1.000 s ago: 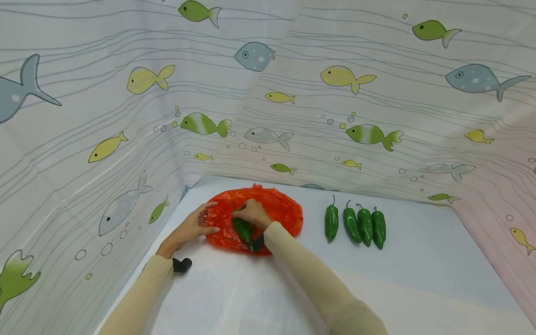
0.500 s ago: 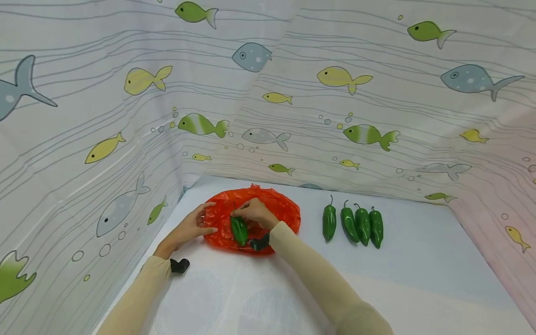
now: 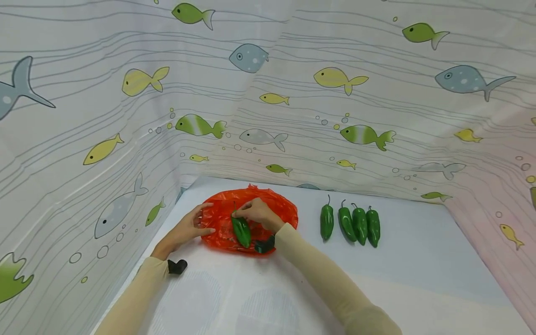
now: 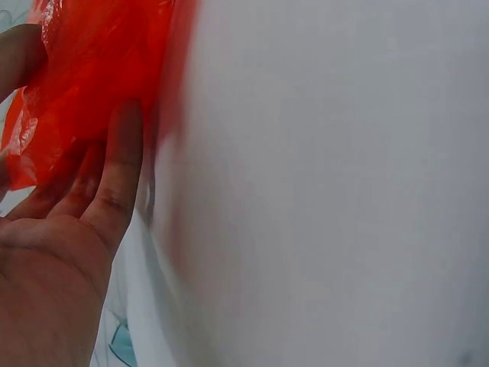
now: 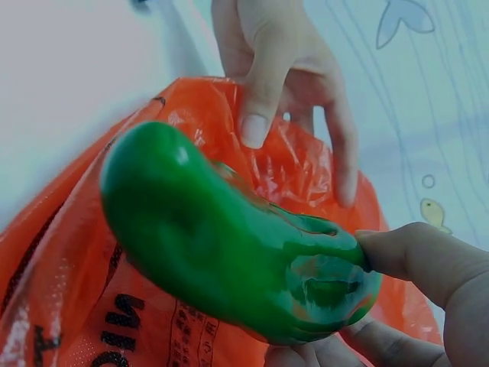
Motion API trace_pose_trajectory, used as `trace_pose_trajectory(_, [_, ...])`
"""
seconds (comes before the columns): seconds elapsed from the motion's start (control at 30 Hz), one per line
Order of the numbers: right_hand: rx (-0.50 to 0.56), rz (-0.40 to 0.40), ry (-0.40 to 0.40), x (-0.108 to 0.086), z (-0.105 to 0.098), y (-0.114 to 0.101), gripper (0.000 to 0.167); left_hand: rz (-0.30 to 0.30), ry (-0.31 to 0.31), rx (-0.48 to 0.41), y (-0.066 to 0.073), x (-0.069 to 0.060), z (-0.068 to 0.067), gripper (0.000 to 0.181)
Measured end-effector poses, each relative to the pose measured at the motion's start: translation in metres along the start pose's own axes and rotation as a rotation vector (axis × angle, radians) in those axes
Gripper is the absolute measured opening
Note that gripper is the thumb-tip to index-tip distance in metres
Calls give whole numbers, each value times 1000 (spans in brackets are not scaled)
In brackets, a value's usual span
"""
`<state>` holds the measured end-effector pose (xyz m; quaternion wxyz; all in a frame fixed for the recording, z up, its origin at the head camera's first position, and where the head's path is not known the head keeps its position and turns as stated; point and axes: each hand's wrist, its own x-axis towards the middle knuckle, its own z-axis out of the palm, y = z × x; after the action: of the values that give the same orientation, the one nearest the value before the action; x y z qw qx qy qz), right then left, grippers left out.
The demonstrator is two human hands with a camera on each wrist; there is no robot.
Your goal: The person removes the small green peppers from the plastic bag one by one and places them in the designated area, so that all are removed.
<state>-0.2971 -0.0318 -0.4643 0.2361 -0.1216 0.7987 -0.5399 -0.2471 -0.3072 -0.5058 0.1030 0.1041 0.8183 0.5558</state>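
Observation:
My right hand (image 3: 256, 214) pinches a green chili pepper (image 3: 241, 231) near its stem end, above the opening of a red plastic bag (image 3: 289, 211). In the right wrist view the pepper (image 5: 221, 245) looks glossy, with its rounded tip turned away from the fingers. At the bag's left side is my left hand (image 3: 189, 229), thumb and fingers spread apart and fairly straight. The left wrist view shows those fingers (image 4: 118, 176) lying against the bag (image 4: 107, 69). Dark printing marks the bag (image 5: 84, 306). Whatever lies inside it is hard to make out.
To the right of the bag several green chili peppers (image 3: 359, 226) lie in a row on the white table (image 3: 418, 260), stems pointing to the back. Fish-patterned sheets (image 3: 301, 111) wall in the table at the left, back and right.
My right hand has shifted slightly right with the pepper, which has turned and swung a little in the grip. The left hand keeps its place at the bag. The head view drifts slightly.

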Motion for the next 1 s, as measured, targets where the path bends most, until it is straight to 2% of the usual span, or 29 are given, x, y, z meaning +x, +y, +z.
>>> trace_pose_trajectory(0.37, [-14, -42, -38, -12, -12, -2, 22, 35, 4, 1, -3, 0, -1, 82])
trace_pose_trajectory(0.57, [24, -55, -59, -18, -20, -2, 19, 25, 13, 26, -3, -1, -1, 83])
trace_pose_trajectory(1.0, [44, -66, -22, -30, -36, -3, 25, 6, 4, 3, -2, -2, -3, 86])
